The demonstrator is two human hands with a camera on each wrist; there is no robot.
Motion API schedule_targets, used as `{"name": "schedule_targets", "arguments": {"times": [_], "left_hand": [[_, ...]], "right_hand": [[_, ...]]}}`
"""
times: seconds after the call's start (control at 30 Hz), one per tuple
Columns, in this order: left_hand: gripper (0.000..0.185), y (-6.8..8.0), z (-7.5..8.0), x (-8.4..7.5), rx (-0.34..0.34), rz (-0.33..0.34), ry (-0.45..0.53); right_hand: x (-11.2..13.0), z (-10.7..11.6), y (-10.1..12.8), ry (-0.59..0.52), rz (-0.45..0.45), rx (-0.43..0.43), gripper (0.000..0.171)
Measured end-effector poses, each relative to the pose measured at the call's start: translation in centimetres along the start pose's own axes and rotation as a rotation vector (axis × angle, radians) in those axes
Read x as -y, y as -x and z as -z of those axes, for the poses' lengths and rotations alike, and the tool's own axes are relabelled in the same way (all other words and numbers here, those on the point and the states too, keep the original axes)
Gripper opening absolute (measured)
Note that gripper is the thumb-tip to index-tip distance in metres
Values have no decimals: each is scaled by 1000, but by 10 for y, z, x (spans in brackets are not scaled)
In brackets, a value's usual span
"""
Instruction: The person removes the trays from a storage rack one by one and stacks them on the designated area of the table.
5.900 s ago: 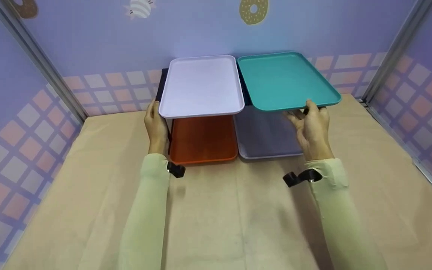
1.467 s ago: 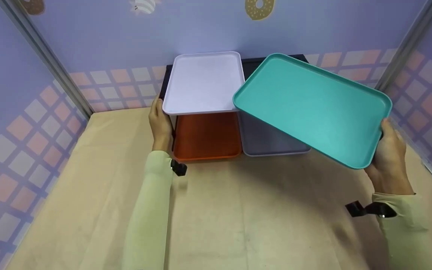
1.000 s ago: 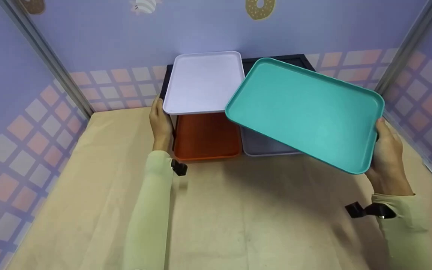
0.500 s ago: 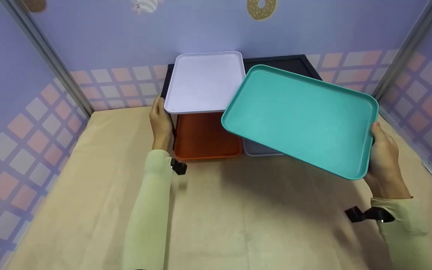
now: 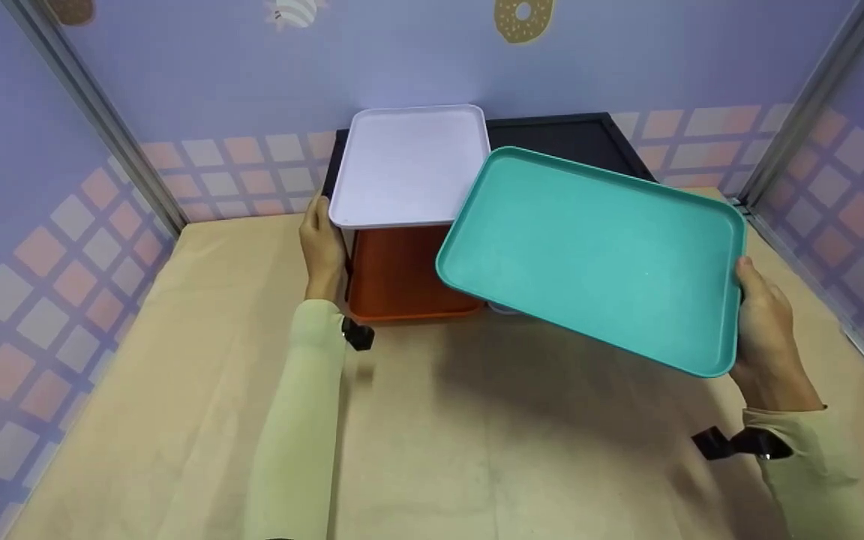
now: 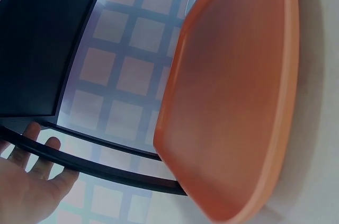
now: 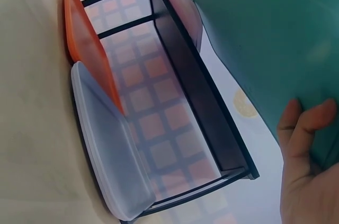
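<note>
Beige cloth (image 5: 477,450) covers the table inside lilac walls, where a black metal two-tier rack (image 5: 574,135) stands at the back. On its top shelf lies a white rectangular plastic tray (image 5: 409,165), with an orange plastic tray (image 5: 402,274) and a grey plastic tray (image 7: 111,150) below. The right hand (image 5: 766,334) grips the teal rectangular plastic tray (image 5: 597,247) by its right edge, held tilted in the air before the rack, while the left hand (image 5: 321,251) rests with straight fingers against the rack's left frame.
</note>
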State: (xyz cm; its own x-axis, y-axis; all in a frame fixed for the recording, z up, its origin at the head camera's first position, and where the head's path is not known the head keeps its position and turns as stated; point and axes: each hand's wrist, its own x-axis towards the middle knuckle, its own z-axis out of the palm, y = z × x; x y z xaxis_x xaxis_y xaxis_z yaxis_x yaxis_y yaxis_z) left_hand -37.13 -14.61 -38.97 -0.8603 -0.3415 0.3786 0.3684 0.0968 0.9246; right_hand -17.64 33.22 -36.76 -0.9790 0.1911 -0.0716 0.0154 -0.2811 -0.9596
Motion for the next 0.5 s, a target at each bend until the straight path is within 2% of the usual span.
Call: {"name": "schedule_targets", "arguments": {"times": [0.3,0.5], "left_hand": [[43,-1,-3,-1,-17,3,2],[43,-1,-2,0,-10,-1,15]], "right_hand": [[-5,-1,4,82,-4,23,82],[-8,1,7,92,-12,24,83]]}}
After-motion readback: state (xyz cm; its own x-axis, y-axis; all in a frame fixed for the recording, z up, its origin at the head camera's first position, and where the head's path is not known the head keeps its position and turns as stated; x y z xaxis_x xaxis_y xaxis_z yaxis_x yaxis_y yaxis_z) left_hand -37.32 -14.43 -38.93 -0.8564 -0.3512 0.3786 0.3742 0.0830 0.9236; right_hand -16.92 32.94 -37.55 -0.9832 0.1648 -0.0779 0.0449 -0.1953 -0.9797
